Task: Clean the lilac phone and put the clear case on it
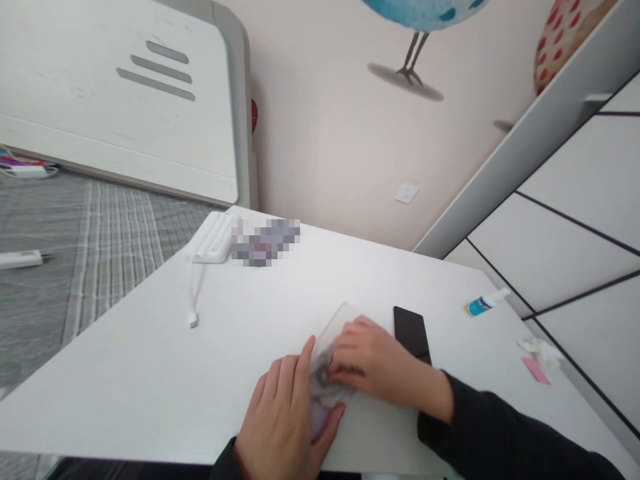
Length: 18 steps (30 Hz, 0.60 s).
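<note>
Head view: right fingers (346,352) curled on clear plastic (326,347)

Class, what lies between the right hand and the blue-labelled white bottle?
In the head view: beyond the right hand, a flat black rectangular object, then white tabletop to the bottle.

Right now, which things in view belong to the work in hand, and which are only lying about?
In the work:
left hand
right hand
translucent item, held by both

Apparently lying about:
black flat device
blue-labelled bottle
pink slip
crumpled white piece
white corded device
pixelated object
</note>
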### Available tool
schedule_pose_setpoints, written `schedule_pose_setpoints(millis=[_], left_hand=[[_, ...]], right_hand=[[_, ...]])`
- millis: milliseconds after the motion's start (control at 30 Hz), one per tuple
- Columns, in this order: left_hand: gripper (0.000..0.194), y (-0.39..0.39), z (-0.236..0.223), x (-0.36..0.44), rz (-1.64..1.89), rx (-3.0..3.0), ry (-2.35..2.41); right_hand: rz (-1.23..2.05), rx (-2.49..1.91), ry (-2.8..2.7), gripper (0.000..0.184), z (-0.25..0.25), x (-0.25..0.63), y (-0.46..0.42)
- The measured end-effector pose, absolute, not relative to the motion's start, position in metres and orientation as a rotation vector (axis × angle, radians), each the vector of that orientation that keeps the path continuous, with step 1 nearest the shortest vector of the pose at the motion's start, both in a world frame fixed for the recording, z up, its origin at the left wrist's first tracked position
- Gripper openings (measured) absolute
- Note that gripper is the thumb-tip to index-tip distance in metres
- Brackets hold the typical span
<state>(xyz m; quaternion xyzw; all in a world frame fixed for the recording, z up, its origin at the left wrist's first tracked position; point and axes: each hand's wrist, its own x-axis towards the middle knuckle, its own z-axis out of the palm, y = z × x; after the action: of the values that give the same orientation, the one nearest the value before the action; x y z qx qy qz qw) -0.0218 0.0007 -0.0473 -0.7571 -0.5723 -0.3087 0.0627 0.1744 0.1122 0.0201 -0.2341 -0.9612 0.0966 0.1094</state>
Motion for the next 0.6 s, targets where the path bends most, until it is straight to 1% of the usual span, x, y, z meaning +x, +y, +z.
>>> schedule_pose_setpoints(millis=[67,133,200,267,333,400,433,500,567,600], left_hand=[[0.082,0.001,-0.047,-0.021,-0.934,-2.281,-1.75],[0.082,0.001,-0.047,-0.021,-0.934,-2.287,-1.752],[0.083,0.001,-0.047,-0.02,-0.931,-2.287,-1.747],[0.083,0.0,-0.048,-0.02,-0.936,-2.274,-1.752],[0.083,0.0,-0.047,-0.02,-0.947,-2.265,-1.764],[0.083,0.0,-0.047,-0.021,-0.944,-2.274,-1.761],[0.084,0.0,-0.047,-0.021,-0.939,-2.282,-1.753],[0.084,0.001,-0.046,-0.021,-0.929,-2.286,-1.739],[0.083,0.001,-0.047,-0.022,-0.925,-2.273,-1.743],[0.083,0.001,-0.047,-0.022,-0.925,-2.264,-1.751]], right_hand=[[0.187,-0.843,-2.754,0.023,0.022,0.174,0.114],[0.161,-0.86,-2.744,0.026,0.022,0.173,0.112],[0.235,-0.704,-2.821,0.02,0.022,0.171,0.109],[0.248,-0.639,-2.851,0.019,0.022,0.172,0.109],[0.192,-0.768,-2.79,0.02,0.023,0.175,0.113],[0.152,-0.848,-2.746,0.025,0.023,0.177,0.116],[0.169,-0.811,-2.767,0.025,0.023,0.177,0.116],[0.257,-0.65,-2.851,0.017,0.023,0.176,0.117],[0.271,-0.611,-2.861,0.019,0.022,0.174,0.118],[0.246,-0.679,-2.826,0.021,0.022,0.172,0.119]])
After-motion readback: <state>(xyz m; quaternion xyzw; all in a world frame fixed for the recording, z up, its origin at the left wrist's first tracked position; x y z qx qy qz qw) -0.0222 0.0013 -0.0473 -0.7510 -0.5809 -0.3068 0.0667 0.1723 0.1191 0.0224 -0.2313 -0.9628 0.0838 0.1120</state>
